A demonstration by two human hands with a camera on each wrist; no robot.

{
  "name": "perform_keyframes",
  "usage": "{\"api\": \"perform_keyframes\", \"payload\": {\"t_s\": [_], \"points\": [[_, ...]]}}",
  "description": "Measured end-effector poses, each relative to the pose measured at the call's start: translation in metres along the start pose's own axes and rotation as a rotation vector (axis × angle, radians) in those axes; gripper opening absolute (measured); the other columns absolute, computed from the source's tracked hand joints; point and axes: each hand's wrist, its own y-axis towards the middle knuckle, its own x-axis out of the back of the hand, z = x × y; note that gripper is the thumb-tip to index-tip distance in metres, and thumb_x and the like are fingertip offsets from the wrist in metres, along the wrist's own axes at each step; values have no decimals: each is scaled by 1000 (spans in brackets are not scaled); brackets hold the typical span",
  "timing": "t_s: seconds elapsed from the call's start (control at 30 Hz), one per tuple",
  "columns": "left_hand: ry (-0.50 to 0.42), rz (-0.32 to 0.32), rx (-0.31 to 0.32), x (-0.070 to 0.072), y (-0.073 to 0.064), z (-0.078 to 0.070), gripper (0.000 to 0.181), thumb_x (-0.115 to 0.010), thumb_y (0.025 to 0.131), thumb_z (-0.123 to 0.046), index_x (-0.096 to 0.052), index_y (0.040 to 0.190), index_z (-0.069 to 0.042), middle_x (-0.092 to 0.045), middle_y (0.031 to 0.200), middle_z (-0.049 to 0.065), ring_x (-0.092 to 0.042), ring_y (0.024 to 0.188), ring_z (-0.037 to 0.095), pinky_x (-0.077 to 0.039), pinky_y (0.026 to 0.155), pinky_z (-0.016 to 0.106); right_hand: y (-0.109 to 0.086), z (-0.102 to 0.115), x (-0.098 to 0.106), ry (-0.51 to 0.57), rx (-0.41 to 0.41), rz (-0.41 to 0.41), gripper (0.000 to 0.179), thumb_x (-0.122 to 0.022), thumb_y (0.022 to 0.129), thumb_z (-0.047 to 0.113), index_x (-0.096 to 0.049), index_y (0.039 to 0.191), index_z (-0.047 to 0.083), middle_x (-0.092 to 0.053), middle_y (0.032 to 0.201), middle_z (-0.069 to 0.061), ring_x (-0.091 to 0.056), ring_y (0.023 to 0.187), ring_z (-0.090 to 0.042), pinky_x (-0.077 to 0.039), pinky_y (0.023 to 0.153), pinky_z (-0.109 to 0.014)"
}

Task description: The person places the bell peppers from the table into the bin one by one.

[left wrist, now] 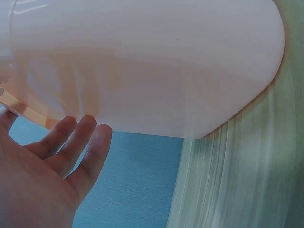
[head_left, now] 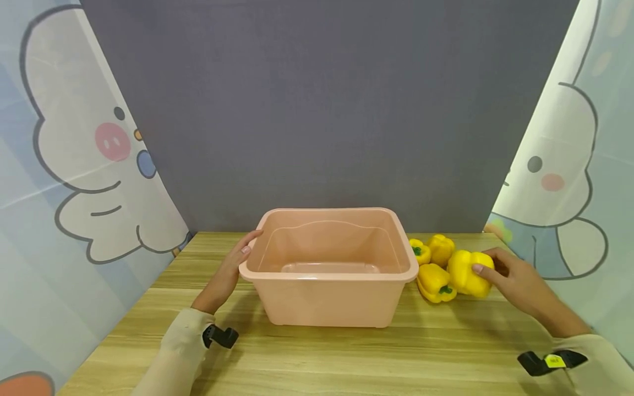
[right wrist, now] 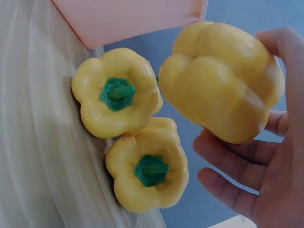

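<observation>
A pink plastic tub (head_left: 327, 300) stands upright on the table with its mouth up. My left hand (head_left: 233, 269) rests at its left rim. In the left wrist view, loosely extended fingers (left wrist: 92, 147) lie against the outer wall; the thumb is out of that view. My right hand (head_left: 517, 278) holds a yellow bell pepper (head_left: 468, 273) between thumb and fingers, right of the tub. Three more yellow bell peppers lie beside the tub: a front one (head_left: 436, 283), a back one (head_left: 441, 249) and one against the tub's wall (head_left: 420, 251). Green stems (right wrist: 118, 93) show on two in the right wrist view.
The wood-grain table (head_left: 317, 357) extends in front of the tub. A dark grey panel (head_left: 317, 110) rises behind it. Printed cartoon curtains hang at the left (head_left: 74, 165) and right (head_left: 569, 165).
</observation>
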Motion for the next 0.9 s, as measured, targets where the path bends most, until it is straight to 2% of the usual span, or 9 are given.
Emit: {"api": "perform_keyframes", "payload": {"t_s": [0.1, 0.23, 0.67, 0.9], "points": [[3, 2, -5, 0, 0, -1, 53, -29, 109, -35, -29, 158, -15, -20, 164, 6, -23, 145, 34, -25, 107, 63, 0, 2, 0, 40, 15, -21, 30, -64, 98, 25, -62, 116, 1, -65, 102, -12, -51, 80, 2, -44, 65, -21], [9, 3, -6, 0, 0, -1, 53, -29, 109, -35, -29, 158, -16, -20, 163, 5, -24, 144, 33, -26, 107, 62, 0, 3, -1, 82, 15, -21, 25, -60, 100, 23, -60, 113, 1, -61, 96, -7, -51, 77, -5, -43, 64, -23], [23, 4, -11, 1, -1, -2, 54, -28, 109, -36, -28, 158, -13, -19, 163, 8, -28, 142, 36, -33, 104, 51, 2, 6, -3, 179, -5, 0, 29, -51, 106, 22, -56, 117, -4, -59, 95, -1, -54, 80, -7, -47, 69, -20], [21, 4, -10, 0, 0, -3, 53, -28, 109, -34, -28, 158, -13, -18, 164, 8, -24, 144, 35, -28, 106, 61, 3, 10, -3, 202, -42, 19, 36, -46, 107, 25, -54, 123, -6, -60, 103, -5, -58, 83, -3, -52, 71, -23]]}}
